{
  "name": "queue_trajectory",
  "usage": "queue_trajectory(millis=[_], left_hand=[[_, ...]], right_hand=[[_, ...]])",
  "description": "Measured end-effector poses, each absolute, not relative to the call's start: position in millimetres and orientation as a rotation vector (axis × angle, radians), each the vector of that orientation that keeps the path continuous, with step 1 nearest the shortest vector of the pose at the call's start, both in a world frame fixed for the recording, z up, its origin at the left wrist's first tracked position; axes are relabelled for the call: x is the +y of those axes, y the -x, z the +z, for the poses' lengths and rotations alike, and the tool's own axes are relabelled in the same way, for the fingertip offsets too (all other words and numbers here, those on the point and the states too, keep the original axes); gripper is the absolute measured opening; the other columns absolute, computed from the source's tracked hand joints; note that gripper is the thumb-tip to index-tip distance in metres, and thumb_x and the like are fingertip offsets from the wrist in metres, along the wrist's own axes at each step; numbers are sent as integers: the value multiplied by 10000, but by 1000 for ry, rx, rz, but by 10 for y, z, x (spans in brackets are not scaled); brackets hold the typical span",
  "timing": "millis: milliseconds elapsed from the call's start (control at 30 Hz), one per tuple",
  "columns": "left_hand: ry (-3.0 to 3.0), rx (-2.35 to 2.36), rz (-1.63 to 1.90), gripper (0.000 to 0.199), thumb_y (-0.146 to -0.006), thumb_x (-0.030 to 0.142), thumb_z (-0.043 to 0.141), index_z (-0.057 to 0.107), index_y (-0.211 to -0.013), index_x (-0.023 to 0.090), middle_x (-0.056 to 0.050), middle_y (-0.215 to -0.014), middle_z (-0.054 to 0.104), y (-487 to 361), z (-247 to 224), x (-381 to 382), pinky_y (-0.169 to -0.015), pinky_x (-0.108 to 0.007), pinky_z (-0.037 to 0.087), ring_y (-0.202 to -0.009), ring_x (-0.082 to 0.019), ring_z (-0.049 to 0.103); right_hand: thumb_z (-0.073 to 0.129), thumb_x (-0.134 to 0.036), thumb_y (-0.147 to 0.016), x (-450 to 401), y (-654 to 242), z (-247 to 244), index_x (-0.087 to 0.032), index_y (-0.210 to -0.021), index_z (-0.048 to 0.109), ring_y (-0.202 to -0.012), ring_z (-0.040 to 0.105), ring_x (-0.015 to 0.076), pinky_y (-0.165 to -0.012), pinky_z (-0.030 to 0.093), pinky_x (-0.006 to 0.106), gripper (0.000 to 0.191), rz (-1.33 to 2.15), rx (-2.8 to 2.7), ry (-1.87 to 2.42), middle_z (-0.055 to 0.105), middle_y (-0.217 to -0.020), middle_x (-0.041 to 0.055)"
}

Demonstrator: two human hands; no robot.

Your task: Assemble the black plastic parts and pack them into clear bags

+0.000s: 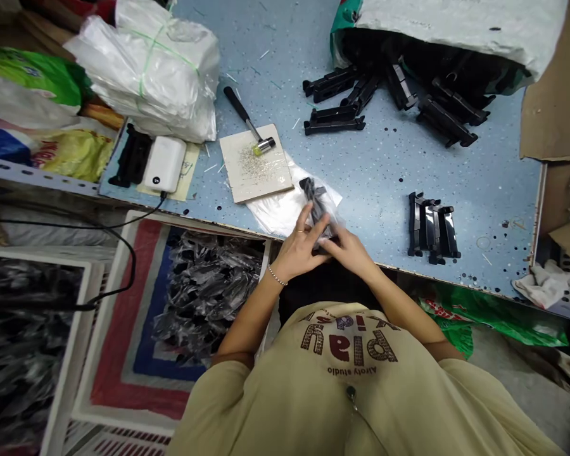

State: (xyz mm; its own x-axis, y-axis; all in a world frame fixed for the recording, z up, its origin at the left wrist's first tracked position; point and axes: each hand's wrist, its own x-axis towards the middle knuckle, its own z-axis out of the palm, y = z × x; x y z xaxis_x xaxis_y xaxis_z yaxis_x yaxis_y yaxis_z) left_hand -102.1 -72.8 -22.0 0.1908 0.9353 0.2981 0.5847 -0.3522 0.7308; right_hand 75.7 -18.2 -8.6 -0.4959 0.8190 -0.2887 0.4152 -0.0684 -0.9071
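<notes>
A long black plastic part (316,195) lies inside a clear plastic bag at the table's front edge. My left hand (300,250), with a ring and a beaded bracelet, has its fingers bent over the bagged part from the left. On the other side, my right hand (350,251) grips the bag's near end, its thumb pointing toward my left hand. Flat white plastic bags (275,212) lie beneath and to the left. Three or so similar black parts (432,228) stand side by side to the right, without bags.
A hammer (249,120) rests on a speckled square board (242,180). At the back right, a large sack (456,31) spills black parts. Tied plastic bags (156,69) and a white power bank (166,164) sit left. Below, a crate (109,367) holds bagged parts.
</notes>
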Motion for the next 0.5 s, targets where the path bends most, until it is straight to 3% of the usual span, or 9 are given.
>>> queue_trajectory(millis=[67,133,233,333,500], left_hand=[[-1989,1364,1058,663,-943,282,710,466,-1559,307,-156,-1661,399,1077,-158,-771,-1061,-514,600,-1384,-330,594],[-1874,1381,1153,411,-985,249,652,630,-1395,274,-129,-1455,639,1200,-21,-909,-1094,-473,580,-1330,-270,642],[-1570,1563,1225,132,-975,260,676,759,-1074,230,-81,-1100,778,1543,254,-1324,-915,-366,638,-1049,-209,744],[-1263,1875,1112,147,-950,342,710,762,-946,204,-53,-983,767,1981,474,-1836,-697,-291,617,-888,-193,734],[-1043,2271,910,314,-979,404,680,700,-1154,144,-71,-1148,719,2386,518,-2135,-872,-399,621,-1024,-235,702]], right_hand=[[701,-571,-895,-227,-816,9,-181,-1253,649,-925,694,267,-823,590,434,532,1674,-2000,1098,730,-1087,109],[630,-578,-961,-215,-889,91,-203,-1281,657,-998,715,260,-902,596,445,494,1874,-1981,861,741,-1139,106],[577,-551,-1013,-128,-1004,149,-243,-1265,692,-1051,736,238,-971,591,439,414,2042,-1863,808,772,-1131,75],[676,-524,-963,-45,-1081,108,-250,-1242,710,-1053,744,244,-962,598,434,393,1982,-1809,1017,787,-1109,68],[713,-532,-923,-71,-1047,-72,-232,-1188,732,-1034,746,254,-965,597,458,401,1957,-1749,1149,793,-1070,74]])
